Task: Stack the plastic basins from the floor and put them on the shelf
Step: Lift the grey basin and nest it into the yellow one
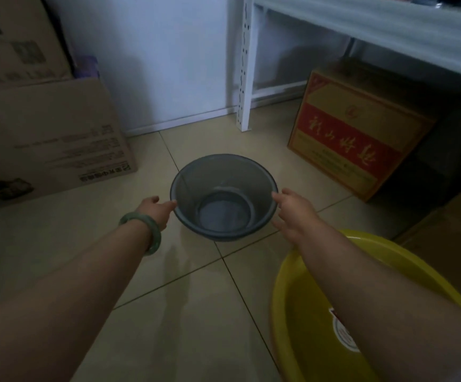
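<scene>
A grey plastic basin [223, 172] stands upright on the tiled floor in the middle of the view. My left hand [156, 212], with a green bangle on the wrist, touches its left rim. My right hand [294, 213] is at its right rim, fingers curled around the edge. A large yellow basin [298, 293] with a round sticker inside lies on the floor at the lower right, partly under my right forearm. The white metal shelf [361, 20] runs across the upper right.
Large cardboard boxes [44, 139] stand at the left against the wall. A red and yellow carton [353, 133] sits on the floor under the shelf. The shelf's white post [244, 78] stands just behind the grey basin.
</scene>
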Motion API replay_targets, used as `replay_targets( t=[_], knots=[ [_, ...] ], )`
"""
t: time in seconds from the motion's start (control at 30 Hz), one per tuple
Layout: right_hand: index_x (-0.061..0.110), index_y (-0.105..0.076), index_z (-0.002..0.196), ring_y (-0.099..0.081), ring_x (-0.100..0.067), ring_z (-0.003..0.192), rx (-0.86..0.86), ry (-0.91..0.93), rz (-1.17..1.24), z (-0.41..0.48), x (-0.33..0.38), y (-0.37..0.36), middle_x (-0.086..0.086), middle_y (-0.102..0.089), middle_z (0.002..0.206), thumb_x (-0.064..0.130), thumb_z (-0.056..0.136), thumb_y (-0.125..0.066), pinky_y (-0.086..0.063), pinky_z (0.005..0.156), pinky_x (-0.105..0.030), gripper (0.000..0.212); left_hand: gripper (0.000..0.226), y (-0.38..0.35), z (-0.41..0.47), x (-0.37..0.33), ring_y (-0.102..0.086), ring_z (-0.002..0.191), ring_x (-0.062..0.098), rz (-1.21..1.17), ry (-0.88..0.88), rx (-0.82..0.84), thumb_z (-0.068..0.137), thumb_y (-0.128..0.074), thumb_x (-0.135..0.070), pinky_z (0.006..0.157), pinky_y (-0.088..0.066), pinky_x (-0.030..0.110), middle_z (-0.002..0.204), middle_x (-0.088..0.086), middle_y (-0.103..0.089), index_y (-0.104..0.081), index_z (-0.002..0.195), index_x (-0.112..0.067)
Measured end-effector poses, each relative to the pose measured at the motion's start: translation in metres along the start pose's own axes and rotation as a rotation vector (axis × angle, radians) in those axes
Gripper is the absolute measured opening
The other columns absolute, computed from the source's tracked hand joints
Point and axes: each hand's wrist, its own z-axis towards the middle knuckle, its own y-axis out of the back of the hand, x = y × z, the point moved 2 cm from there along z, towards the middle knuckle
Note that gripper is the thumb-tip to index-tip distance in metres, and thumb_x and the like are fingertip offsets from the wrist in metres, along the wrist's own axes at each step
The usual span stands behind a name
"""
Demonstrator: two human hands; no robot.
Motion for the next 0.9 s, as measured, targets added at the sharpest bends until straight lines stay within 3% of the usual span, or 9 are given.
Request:
replay_targets(
  t=[0.13,0.23,0.33,0.4,0.6,0.73,0.83,0.9],
  knots=[
    [0.004,-0.029,0.145,-0.04,-0.038,0.132,-0.04,-0.068,-0.029,0.017,-0.014,-0.004,-0.023,-0.037,0.147,0.012,0.097,-0.047,-0.038,0.1,-0.044,0.052,0.065,-0.01,0.009,0.001,-0.046,0.126,0.033,-0.149,0.068,0.047,0.09,-0.053,-0.013,0.102,-0.042,0.042,0.144,0.02,-0.04,-0.021,0.146,-0.008],
    [0.0,-0.038,0.14,-0.052,-0.035,0.12,-0.027,-0.107,0.073,0.024,-0.024,-0.005,-0.022,-0.049,0.137,0.007,0.096,-0.046,-0.045,0.089,-0.039,0.045,0.06,-0.018,0.012,0.003,-0.051,0.121,0.033,-0.291,0.122,0.106,0.091,-0.048,-0.002,0.096,-0.044,0.039,0.137,0.022,-0.046,-0.024,0.145,-0.008],
    [-0.004,-0.05,0.131,-0.062,-0.028,0.096,-0.031,-0.125,0.116,0.028,-0.028,-0.005,-0.02,-0.061,0.123,0.006,0.093,-0.048,-0.054,0.068,-0.033,0.039,0.041,-0.024,0.011,0.005,-0.06,0.093,0.033,-0.294,0.135,0.12,0.09,-0.048,0.0,0.081,-0.048,0.036,0.104,0.022,-0.06,-0.044,0.131,0.004],
    [-0.005,-0.053,0.127,-0.063,-0.023,0.084,-0.039,-0.118,0.123,0.028,-0.027,-0.004,-0.017,-0.065,0.112,0.004,0.092,-0.049,-0.054,0.055,-0.029,0.037,0.035,-0.027,0.007,0.007,-0.055,0.077,0.028,-0.299,0.136,0.106,0.09,-0.049,0.0,0.077,-0.046,0.034,0.088,0.016,-0.057,-0.049,0.125,0.007],
    [0.001,-0.053,0.129,-0.059,-0.018,0.08,0.001,-0.102,0.176,0.019,-0.021,-0.002,-0.009,-0.063,0.094,0.006,0.095,-0.048,-0.052,0.07,-0.033,0.035,0.042,-0.02,0.0,0.007,-0.051,0.094,0.029,-0.379,0.072,0.063,0.09,-0.045,0.003,0.081,-0.046,0.038,0.122,0.023,-0.054,-0.044,0.132,-0.002],
    [0.011,-0.057,0.124,-0.062,-0.018,0.078,0.07,-0.039,0.233,0.002,-0.001,-0.002,-0.006,-0.064,0.089,0.008,0.095,-0.048,-0.055,0.061,-0.026,0.03,0.041,-0.009,-0.012,0.006,-0.055,0.09,0.026,-0.426,0.006,0.019,0.088,-0.048,-0.002,0.077,-0.051,0.036,0.107,0.016,-0.056,-0.049,0.129,-0.005],
    [0.013,-0.063,0.109,-0.063,-0.016,0.079,0.097,0.009,0.22,-0.013,0.014,0.008,-0.005,-0.066,0.089,0.012,0.093,-0.053,-0.054,0.06,-0.027,0.018,0.037,0.001,-0.032,0.005,-0.057,0.074,0.019,-0.446,-0.041,0.017,0.087,-0.049,-0.003,0.064,-0.059,0.031,0.09,0.01,-0.06,-0.052,0.124,-0.007],
    [0.015,-0.063,0.104,-0.064,-0.016,0.08,0.097,0.04,0.216,-0.024,0.021,0.019,-0.004,-0.067,0.09,0.014,0.092,-0.056,-0.053,0.06,-0.026,0.014,0.037,0.006,-0.048,0.001,-0.056,0.07,0.016,-0.432,-0.067,0.018,0.086,-0.05,-0.003,0.063,-0.058,0.032,0.085,0.008,-0.059,-0.053,0.123,-0.008]
  ],
)
